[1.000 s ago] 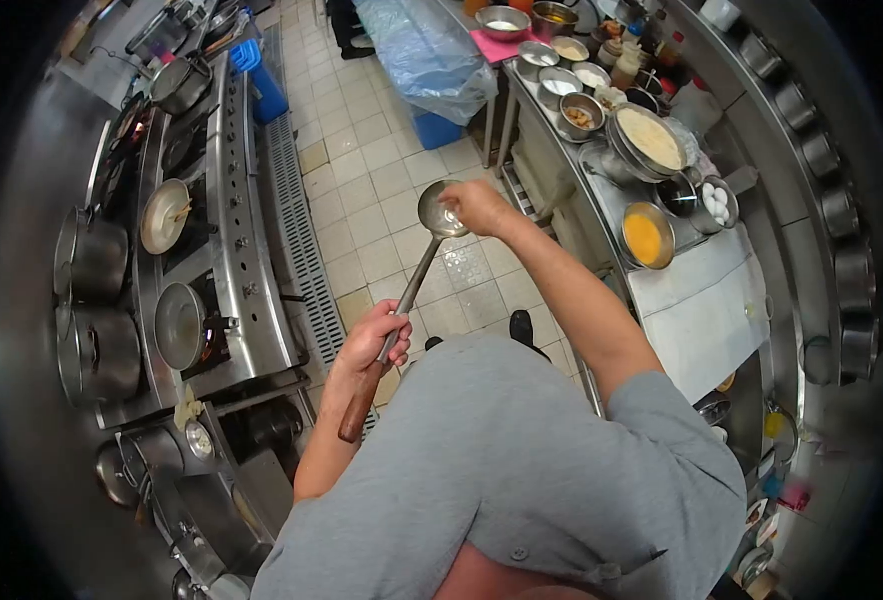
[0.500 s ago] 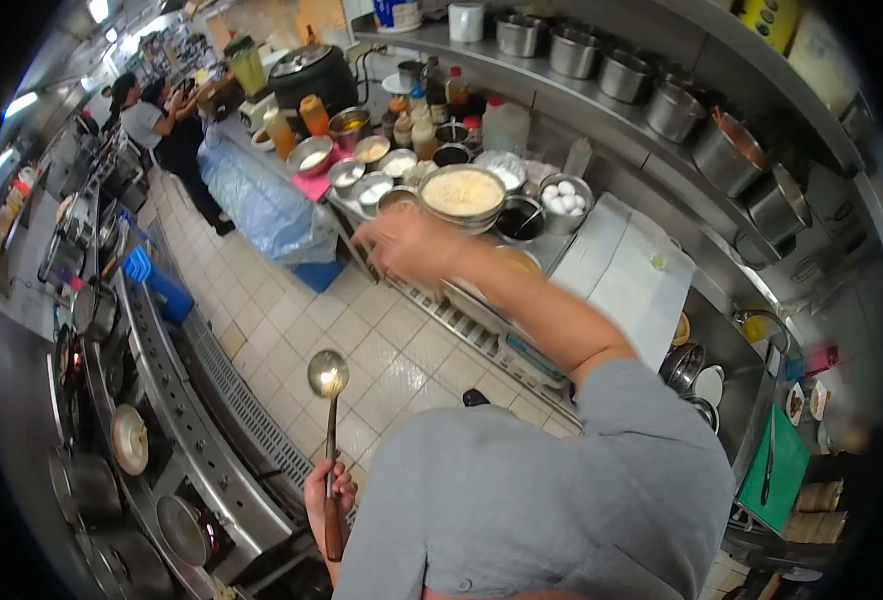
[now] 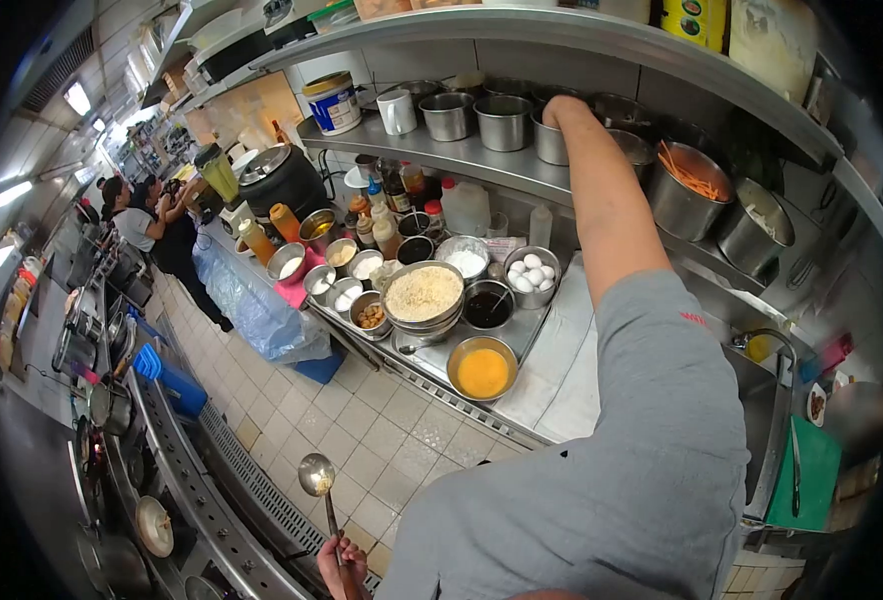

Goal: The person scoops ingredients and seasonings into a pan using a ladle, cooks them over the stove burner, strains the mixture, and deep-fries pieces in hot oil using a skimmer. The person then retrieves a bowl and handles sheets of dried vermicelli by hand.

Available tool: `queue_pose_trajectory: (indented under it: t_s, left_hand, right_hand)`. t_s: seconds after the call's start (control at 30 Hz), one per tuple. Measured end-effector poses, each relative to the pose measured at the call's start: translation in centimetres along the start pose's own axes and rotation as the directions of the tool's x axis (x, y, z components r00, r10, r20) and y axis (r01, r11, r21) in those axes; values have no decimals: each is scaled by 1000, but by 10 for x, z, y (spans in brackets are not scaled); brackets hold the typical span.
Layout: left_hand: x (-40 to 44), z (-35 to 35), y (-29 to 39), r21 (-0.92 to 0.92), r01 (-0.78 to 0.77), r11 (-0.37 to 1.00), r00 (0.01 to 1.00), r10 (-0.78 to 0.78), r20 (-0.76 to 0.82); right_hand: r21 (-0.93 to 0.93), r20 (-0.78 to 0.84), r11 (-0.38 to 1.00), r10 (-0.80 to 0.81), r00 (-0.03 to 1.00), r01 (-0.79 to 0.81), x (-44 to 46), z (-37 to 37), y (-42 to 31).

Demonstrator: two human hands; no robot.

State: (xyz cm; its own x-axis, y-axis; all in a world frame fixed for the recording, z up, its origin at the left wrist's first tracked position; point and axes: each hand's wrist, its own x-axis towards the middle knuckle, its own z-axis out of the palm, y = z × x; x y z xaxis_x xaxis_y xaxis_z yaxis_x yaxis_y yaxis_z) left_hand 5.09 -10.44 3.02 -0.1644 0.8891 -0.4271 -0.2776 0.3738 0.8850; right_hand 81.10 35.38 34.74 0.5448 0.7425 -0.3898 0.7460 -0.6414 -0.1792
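Clamps left grip (image 3: 342, 566) on ladle (image 3: 328, 500); shows right grip (image 3: 566, 106) only partly, at steel pot (image 3: 550, 145) just below; cannot tell if closed.

Steel shelf (image 3: 402, 147), metal pots (image 3: 505, 128), white container (image 3: 396, 113)

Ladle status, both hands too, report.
Left hand grips ladle by its handle. Right hand at shelf pot, fingers hidden. Other pots crowd both sides of that pot.

Left grip (image 3: 343, 562) — ladle (image 3: 317, 474), right grip (image 3: 564, 107) — at pot (image 3: 551, 147)
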Motion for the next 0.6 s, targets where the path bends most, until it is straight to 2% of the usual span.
queue_pose_trajectory:
  t_s: [0.07,0.1,0.13,0.17,0.2,0.23,0.27,0.3,0.33,0.4,0.43,0.5,0.53,0.57,0.6]
  left_hand:
    - [-2,3,-2,-17,59,998,998,-60,-11]
    - [50,-28,-29,-633,380,674,907,-404,115]
    - [40,-18,-22,-523,353,776,932,-342,121]
    - [27,1,-10,-428,298,853,954,-277,112]
    - [36,-4,-14,-485,387,784,918,-376,125]
    - [41,-4,-15,-581,400,709,905,-406,127]
    - [42,-8,-15,-573,431,697,889,-436,139]
    - [39,-13,-16,-560,469,683,869,-470,156]
    - [36,-14,-17,-569,436,697,890,-426,160]
    - [33,-16,-17,-613,381,692,915,-377,143]
    - [30,-15,-18,-600,382,703,916,-373,146]
    - [21,-19,-16,-605,369,705,920,-370,130]
    - [20,-16,-15,-628,321,709,931,-357,73]
    - [19,-14,-14,-647,272,713,940,-342,19]
    - [17,-15,-16,-665,260,700,939,-345,4]
  right_hand:
    - [-24,13,1000,17,1000,-17,-5,2,0]
    - [-64,-159,997,-55,986,45,-14,12,6]
    - [-127,-325,984,-159,932,124,-18,17,-1]
    - [-196,-344,968,-218,913,158,23,14,7]
    - [-266,-361,946,-276,891,186,66,12,16]
    - [-336,-376,919,-333,865,208,104,10,24]
    - [-244,-465,942,-320,825,228,79,13,17]
    - [-422,-343,893,-318,884,157,62,4,11]
    - [-494,-171,839,-351,920,228,61,-7,11]
    - [-362,-25,887,-315,949,285,65,-14,10]
    - [-395,-6,862,-348,937,318,46,-11,10]
    - [-438,102,714,-564,820,546,-20,4,15]
    - [-709,83,535,-584,807,460,60,-5,40]
    - [-515,76,821,-244,967,248,89,-16,25]
    - [-393,114,891,-197,974,227,81,-11,15]
